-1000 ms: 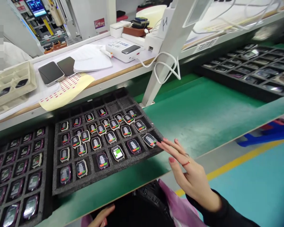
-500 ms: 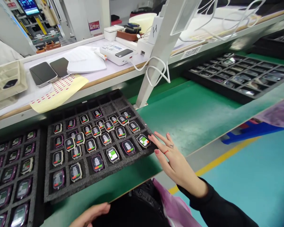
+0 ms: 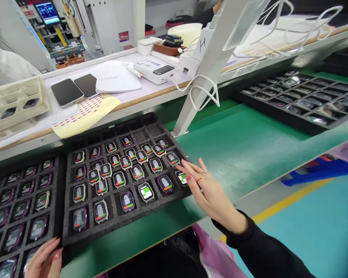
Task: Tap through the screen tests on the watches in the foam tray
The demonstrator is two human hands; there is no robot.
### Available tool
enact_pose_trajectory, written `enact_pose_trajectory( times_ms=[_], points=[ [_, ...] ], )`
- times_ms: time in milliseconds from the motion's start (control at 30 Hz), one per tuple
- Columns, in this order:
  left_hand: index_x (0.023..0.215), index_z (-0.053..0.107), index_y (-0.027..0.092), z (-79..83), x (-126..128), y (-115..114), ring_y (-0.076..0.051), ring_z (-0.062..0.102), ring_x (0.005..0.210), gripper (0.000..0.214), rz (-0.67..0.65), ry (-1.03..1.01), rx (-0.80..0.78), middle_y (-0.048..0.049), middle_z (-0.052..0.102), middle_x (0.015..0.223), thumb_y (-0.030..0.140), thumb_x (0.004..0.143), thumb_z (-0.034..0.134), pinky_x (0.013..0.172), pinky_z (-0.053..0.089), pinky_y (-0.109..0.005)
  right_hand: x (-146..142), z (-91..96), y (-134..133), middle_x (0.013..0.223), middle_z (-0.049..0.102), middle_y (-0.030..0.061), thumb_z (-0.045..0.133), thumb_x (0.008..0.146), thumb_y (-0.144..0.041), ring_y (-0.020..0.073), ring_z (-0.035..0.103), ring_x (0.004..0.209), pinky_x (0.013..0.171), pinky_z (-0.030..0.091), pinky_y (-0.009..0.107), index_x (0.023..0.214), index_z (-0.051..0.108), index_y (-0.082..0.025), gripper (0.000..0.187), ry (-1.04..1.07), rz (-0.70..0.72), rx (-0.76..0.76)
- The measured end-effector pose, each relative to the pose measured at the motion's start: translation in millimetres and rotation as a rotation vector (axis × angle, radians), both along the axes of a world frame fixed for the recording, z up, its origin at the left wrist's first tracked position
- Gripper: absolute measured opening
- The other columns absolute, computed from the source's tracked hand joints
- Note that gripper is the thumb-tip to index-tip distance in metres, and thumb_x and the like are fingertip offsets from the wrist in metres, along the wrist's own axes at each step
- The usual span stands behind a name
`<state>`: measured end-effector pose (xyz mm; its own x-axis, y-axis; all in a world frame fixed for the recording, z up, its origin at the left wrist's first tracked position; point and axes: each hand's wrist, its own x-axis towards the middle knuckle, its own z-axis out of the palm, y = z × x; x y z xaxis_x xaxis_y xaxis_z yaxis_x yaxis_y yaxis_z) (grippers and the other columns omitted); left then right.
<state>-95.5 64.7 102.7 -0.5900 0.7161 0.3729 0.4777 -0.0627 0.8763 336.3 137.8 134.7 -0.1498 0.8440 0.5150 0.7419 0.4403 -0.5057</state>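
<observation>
Watches [image 3: 137,172] lie face up in the tray [image 3: 116,218], several of them resting across its dividers in the middle rows and partly over others. Each probably handles as a light, stiff piece; the glossy glass looks slippery and easily scratched, so finger and thumb on opposite sides of the case seem the best hold. Those perched on the dividers look likely to slide if jolted. The tray itself seems to be soft foam, best held level at two opposite edges.

At the tray's near right corner, the right hand [image 3: 208,195] has its fingers loosely extended, gripping nothing visible, over the corner watch [image 3: 181,178], whose screen shows green and white. Whether a fingertip touches its case cannot be told. The left hand [image 3: 45,256] is at the right edge of the left tray [image 3: 55,208], toward its near end, fingers bent; whether they grip anything is unclear, since the view cuts the hand off.

The right hand covers part of the corner watch, shadow under the shelf [image 3: 150,101] dims the tray's far edge, and the screen text is too small to read.
</observation>
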Motion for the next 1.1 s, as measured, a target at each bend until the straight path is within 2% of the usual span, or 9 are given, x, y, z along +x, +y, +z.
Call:
enact_pose_trajectory(
  times_ms=[67,167,300,400,500,600,700,867,1100],
  points=[
    [0.104,0.07,0.017,6.8,22,1,-0.03,0.061,0.106,0.04,-0.025,0.259,-0.086,-0.0117,0.065,0.117,0.046,0.076,0.071,0.102,0.047,-0.054,-9,0.2,3,0.134,0.059,0.0127,0.029,0.111,-0.02,0.0275,0.044,0.134,0.116,0.022,0.068,0.152,0.036,-0.018,0.042,-0.012,0.069,-0.039],
    [0.127,0.06,0.012,11.8,53,4,-0.038,0.044,0.131,0.056,0.0,0.492,-0.167,-0.0191,0.055,0.132,0.049,0.086,0.059,0.114,0.03,-0.062,-21,-0.3,8,0.137,0.055,0.0159,0.026,0.111,-0.02,0.0271,0.038,0.138,0.117,0.021,0.065,0.147,0.041,-0.01,0.041,-0.041,0.131,-0.076],
    [0.142,0.046,0.012,-4.2,71,5,-0.037,0.036,0.138,0.064,-0.005,0.475,-0.181,-0.0211,0.047,0.14,0.045,0.089,0.058,0.116,0.026,-0.061,-30,-2.1,15,0.138,0.053,0.0217,0.023,0.11,-0.02,0.03,0.033,0.141,0.118,0.022,0.065,0.141,0.045,0.003,0.044,-0.143,0.149,-0.102],
    [0.148,0.035,0.013,-24.5,70,2,-0.038,0.033,0.14,0.07,0.006,0.462,-0.136,-0.0218,0.041,0.144,0.04,0.088,0.06,0.116,0.025,-0.063,-33,-2.2,18,0.136,0.054,0.0224,0.021,0.109,-0.018,0.0331,0.03,0.142,0.116,0.023,0.066,0.132,0.053,0.005,0.045,-0.242,0.172,-0.11],
    [0.152,0.026,0.019,-40.4,65,-1,-0.037,0.033,0.14,0.079,-0.011,0.424,-0.079,-0.0199,0.034,0.149,0.033,0.086,0.065,0.115,0.029,-0.063,-38,1.6,17,0.138,0.053,0.0204,0.021,0.109,-0.017,0.0319,0.029,0.142,0.117,0.023,0.067,0.135,0.05,0.003,0.044,-0.221,0.188,-0.096],
    [0.153,0.023,0.022,-47.0,62,-1,-0.034,0.034,0.14,0.08,-0.056,0.448,-0.003,-0.0182,0.032,0.149,0.026,0.085,0.066,0.115,0.03,-0.06,-51,7.0,16,0.14,0.052,0.0192,0.021,0.109,-0.017,0.0287,0.029,0.143,0.117,0.023,0.065,0.142,0.043,0.001,0.043,-0.174,0.243,-0.119],
    [0.152,0.025,0.021,-45.9,62,1,-0.031,0.032,0.141,0.077,-0.067,0.514,0.032,-0.0185,0.035,0.148,0.022,0.086,0.065,0.118,0.027,-0.057,-67,8.8,18,0.141,0.051,0.018,0.021,0.108,-0.015,0.0283,0.027,0.144,0.118,0.023,0.063,0.143,0.042,0.001,0.044,-0.176,0.309,-0.13],
    [0.151,0.027,0.018,-40.6,66,0,-0.027,0.032,0.141,0.072,-0.08,0.487,0.024,-0.0189,0.035,0.147,0.02,0.088,0.063,0.119,0.026,-0.05,-83,6.7,25,0.138,0.054,0.0183,0.021,0.108,-0.016,0.0334,0.029,0.142,0.117,0.026,0.065,0.123,0.061,0.001,0.046,-0.277,0.359,-0.143],
    [0.147,0.032,0.019,-37.6,70,-4,-0.026,0.033,0.14,0.061,-0.069,0.45,-0.053,-0.0182,0.036,0.145,0.021,0.092,0.058,0.118,0.025,-0.05,-112,16.0,20,0.137,0.054,0.0206,0.021,0.109,-0.016,0.0286,0.03,0.142,0.118,0.023,0.065,0.142,0.044,0.003,0.044,-0.18,0.432,-0.166]
  ],
)
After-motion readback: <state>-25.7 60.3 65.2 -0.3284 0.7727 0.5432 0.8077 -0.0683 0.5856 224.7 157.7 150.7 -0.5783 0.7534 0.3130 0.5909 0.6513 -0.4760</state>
